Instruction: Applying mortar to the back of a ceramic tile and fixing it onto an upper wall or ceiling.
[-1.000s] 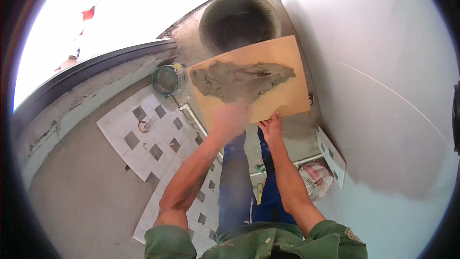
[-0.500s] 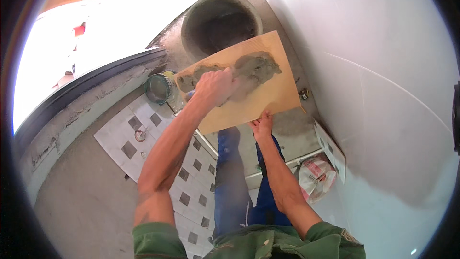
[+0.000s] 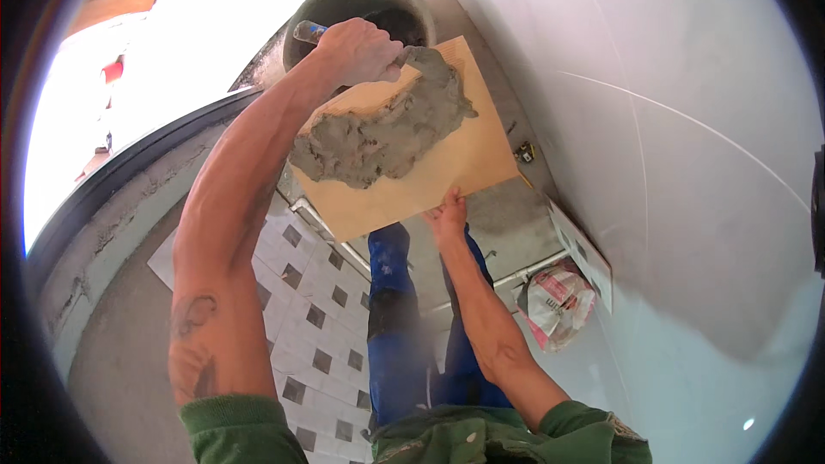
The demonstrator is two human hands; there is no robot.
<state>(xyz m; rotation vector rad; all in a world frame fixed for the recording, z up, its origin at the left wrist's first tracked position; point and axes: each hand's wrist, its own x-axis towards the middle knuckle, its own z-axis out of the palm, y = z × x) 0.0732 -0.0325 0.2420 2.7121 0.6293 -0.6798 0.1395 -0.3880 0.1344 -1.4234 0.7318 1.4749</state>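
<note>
My left hand (image 3: 361, 51) is closed round the handle of a trowel (image 3: 308, 32), over the far edge of a tan tile (image 3: 412, 193). The handle's pale and blue end juts out to the left; the blade is mostly hidden by the hand and mortar. Wet grey mortar (image 3: 382, 137) lies in a thick, uneven band across the tile, from its left edge to the far right part. At the near edge my right hand (image 3: 447, 216) grips the tile, thumb on top and fingers underneath. The tile is held above my knees.
A large round tub (image 3: 412, 0) with dark contents stands beyond the tile. Patterned tiles (image 3: 322, 361) lie at the lower left. On the right are a pale wall (image 3: 687, 163), a crumpled bag (image 3: 557, 305), a leaning tile (image 3: 580, 245) and a tape measure (image 3: 525, 152).
My left hand has moved away from me, from mid-tile to the far edge. The mortar now forms a broader, more joined band. The tile appears slightly further left in view.
</note>
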